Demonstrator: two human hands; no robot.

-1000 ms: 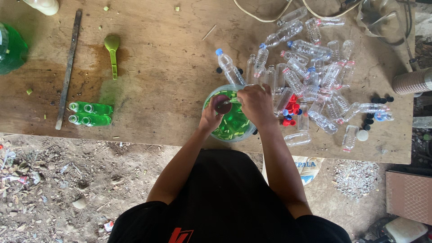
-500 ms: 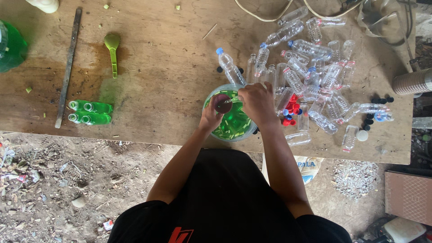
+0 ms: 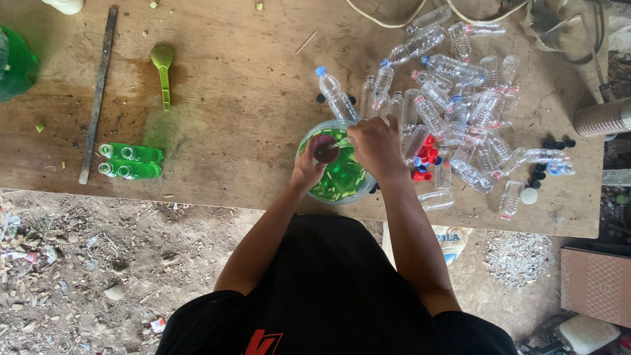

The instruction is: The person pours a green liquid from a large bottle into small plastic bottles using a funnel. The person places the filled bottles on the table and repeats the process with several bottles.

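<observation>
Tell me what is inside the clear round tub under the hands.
The tub holds green liquid with many light green sticks. The left hand holds a dark red funnel over it; the right hand covers the far side, so what lies there is hidden.

Four green-filled bottles (image 3: 130, 162), one green spoon (image 3: 162, 66), one round tub (image 3: 338, 167), one metal bar (image 3: 97, 92).

Soft, even daylight with faint shadows, mild glare on the clear plastic bottles (image 3: 453, 98), sharp focus throughout.
</observation>
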